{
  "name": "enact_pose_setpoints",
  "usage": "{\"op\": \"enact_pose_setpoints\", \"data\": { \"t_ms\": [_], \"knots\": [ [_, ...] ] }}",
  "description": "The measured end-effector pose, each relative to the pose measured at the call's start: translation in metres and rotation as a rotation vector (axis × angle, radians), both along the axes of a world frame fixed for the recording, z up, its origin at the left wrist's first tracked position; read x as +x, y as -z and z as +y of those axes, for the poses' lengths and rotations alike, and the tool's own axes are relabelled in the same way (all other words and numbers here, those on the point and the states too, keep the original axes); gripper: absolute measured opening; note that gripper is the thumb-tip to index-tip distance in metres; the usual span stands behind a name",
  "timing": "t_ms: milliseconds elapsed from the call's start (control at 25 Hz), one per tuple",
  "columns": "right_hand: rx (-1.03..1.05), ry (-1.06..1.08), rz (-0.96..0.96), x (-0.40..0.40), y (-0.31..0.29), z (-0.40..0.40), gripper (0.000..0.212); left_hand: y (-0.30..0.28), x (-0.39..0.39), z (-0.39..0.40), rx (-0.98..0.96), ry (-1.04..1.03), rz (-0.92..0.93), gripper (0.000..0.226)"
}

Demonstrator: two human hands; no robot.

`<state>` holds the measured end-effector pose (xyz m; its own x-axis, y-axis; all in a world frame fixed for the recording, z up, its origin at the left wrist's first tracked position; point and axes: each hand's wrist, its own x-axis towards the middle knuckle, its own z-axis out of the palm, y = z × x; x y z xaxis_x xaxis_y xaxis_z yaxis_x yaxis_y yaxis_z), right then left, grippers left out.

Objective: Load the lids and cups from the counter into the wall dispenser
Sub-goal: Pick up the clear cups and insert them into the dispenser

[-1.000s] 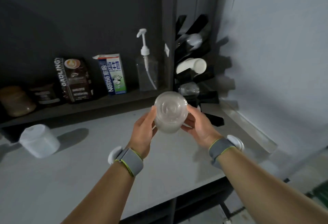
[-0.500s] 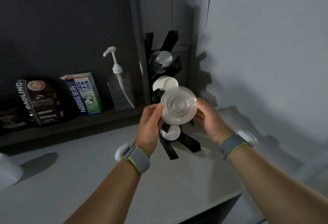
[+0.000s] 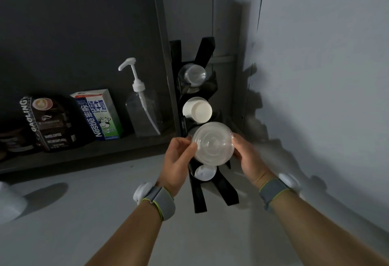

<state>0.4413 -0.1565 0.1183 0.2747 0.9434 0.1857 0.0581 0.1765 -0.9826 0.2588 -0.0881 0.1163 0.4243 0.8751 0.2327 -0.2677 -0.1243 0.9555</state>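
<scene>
Left hand (image 3: 179, 160) and right hand (image 3: 248, 158) clamped on lid stack (image 3: 212, 143); align squarely with wall dispenser (image 3: 195, 194) slot, apparently directly behind, before pushing.

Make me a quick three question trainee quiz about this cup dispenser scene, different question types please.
1. True or false: both hands grip the stack of clear lids.
2. Multiple choice: what fills the dispenser slot just above the lids? A) white cups B) a milk carton C) a pump bottle
3. Fill in: on the shelf, the Nestle milk carton stands between the coffee bag and the ____.

Key: 1 true, left hand and right hand. 2 A, white cups. 3 pump bottle.
</scene>
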Motion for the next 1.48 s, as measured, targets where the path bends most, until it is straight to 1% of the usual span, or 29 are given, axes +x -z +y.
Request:
{"op": "enact_pose_setpoints", "data": {
  "t_ms": [80,160,240,360,480,600,720,800,1000,1160,1240,1280,1360,1480],
  "knots": [
    [-0.021,-0.01,-0.031,0.005,0.002,0.004,0.034,0.005,0.003,0.007,-0.014,0.003,0.009,0.021],
    [-0.034,-0.042,-0.052,0.008,0.0,0.005,0.03,0.01,0.004,0.015,-0.019,-0.002,0.032,0.031],
    [-0.035,-0.082,-0.053,0.011,0.003,0.009,0.035,0.015,0.004,0.023,-0.012,0.014,0.047,0.038],
    [-0.068,-0.159,-0.066,0.017,0.008,0.022,0.034,0.023,0.005,0.04,-0.05,0.034,0.069,0.033],
    [-0.152,-0.194,-0.088,0.022,0.011,0.036,0.037,0.028,0.01,0.051,-0.115,-0.007,0.101,0.027],
    [-0.279,-0.152,-0.186,0.028,0.01,0.056,0.025,0.03,0.016,0.06,-0.124,-0.118,0.18,0.015],
    [-0.36,-0.047,-0.286,0.034,0.007,0.074,0.038,0.031,0.015,0.068,-0.095,-0.124,0.259,0.022],
    [-0.373,-0.015,-0.343,0.037,0.009,0.081,0.036,0.03,0.014,0.072,-0.102,-0.128,0.291,0.025],
    [-0.422,0.002,-0.366,0.034,0.006,0.074,0.038,0.028,0.012,0.071,-0.088,-0.143,0.41,0.016],
    [-0.468,0.012,-0.395,0.028,0.0,0.062,0.045,0.019,0.004,0.065,-0.066,-0.119,0.48,0.016],
    [-0.502,0.057,-0.491,0.021,-0.013,0.047,0.053,0.014,-0.012,0.06,-0.05,-0.094,0.534,0.018],
    [-0.522,0.084,-0.572,0.02,-0.019,0.04,0.056,0.011,-0.019,0.059,-0.026,-0.088,0.588,0.019],
    [-0.578,0.152,-0.774,0.018,-0.031,0.024,0.055,0.007,-0.039,0.06,0.048,-0.067,0.794,0.028],
    [-0.689,0.248,-1.044,0.004,-0.041,-0.007,0.046,0.0,-0.087,0.054,0.219,0.067,1.26,0.045]
  ]
}}
